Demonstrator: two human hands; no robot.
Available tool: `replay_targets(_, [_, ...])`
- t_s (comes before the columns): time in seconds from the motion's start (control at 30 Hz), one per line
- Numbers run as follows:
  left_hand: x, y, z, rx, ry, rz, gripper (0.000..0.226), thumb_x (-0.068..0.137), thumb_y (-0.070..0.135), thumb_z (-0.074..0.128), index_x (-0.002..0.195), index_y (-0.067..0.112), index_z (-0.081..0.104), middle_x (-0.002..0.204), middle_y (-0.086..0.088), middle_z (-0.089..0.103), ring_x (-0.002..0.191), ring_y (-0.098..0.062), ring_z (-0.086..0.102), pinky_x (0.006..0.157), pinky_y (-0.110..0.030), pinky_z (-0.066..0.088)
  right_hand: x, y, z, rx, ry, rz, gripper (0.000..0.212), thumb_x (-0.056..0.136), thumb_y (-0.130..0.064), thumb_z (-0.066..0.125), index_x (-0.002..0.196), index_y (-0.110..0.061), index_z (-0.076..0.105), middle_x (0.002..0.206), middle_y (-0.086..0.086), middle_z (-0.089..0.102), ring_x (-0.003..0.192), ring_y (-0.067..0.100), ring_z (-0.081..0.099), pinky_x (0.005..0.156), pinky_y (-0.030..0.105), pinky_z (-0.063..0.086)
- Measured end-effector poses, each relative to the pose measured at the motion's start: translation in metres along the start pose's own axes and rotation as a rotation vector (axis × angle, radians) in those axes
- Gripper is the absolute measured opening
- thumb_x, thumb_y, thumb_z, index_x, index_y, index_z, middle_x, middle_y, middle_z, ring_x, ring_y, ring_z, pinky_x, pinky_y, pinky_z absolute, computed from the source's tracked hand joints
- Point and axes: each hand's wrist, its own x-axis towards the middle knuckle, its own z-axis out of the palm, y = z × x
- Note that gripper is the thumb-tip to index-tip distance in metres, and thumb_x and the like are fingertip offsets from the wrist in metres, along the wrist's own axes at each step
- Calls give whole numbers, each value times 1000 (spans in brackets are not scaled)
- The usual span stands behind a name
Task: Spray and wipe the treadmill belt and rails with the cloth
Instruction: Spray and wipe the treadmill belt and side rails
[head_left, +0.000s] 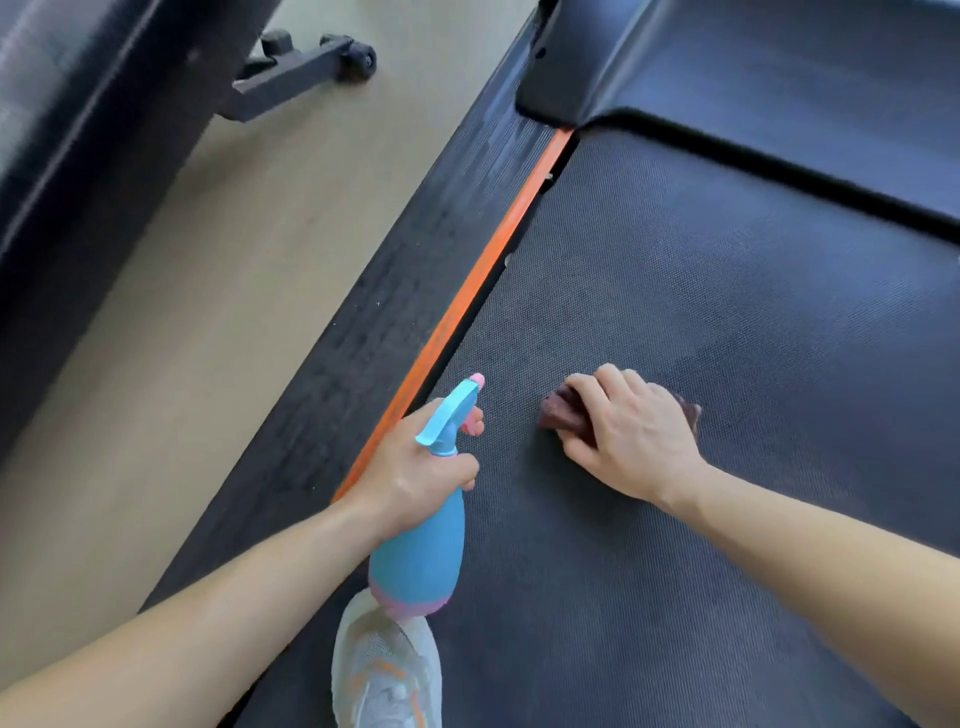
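1. Sneaker, grey with orange trim, at 6 o'clock: it is standing on the near edge of the deck, partly under the bottle.
2. Spray bottle, blue with a pink band and pink nozzle tip, at 6 to 7 o'clock: it is hanging tilted, with the nozzle pointing toward 12 along the belt edge.
3. Left hand: it is gripping the bottle neck, fingers wrapped round it and one finger lying at the pink trigger.
4. Right hand, just past centre toward 4 o'clock: it is pressing down with fingers curled over the cloth, which is maroon, folded small and mostly hidden beneath the palm.
5. Treadmill belt, dark and textured, is filling 12 to 5 o'clock and carrying the cloth.
6. Orange strip is running from 7 to 12 between the belt and the side rail.
7. Floor, beige, at 9 to 10 o'clock.
8. Motor cover at 1 o'clock; wheeled foot of another machine at 11.

Risk notes: the nozzle is aiming close to the gap by the orange strip, so liquid is likely to be running under the belt. A wet belt under the sneaker is inviting a slip. The small cloth is likely to be missing the rail.
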Motion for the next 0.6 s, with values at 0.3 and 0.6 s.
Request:
replay_targets(0.3, [27,9,4,-49,-28,4,40,72,15,64,111,25,68,108,6,71,84,-11,66,79,-29,56,-9,8,0,-24,24,-55,51,97,-51,52,137,-19,51,101,5,58,83,29,57,67,44,51])
replay_targets(0.6, [33,-9,-5,-19,-13,-28,45,76,14,67,119,29,65,109,8,68,89,-15,62,84,-34,54,56,23,-4,-26,128,16,47,101,-48,52,134,-14,51,103,13,58,88,36,59,68,45,52])
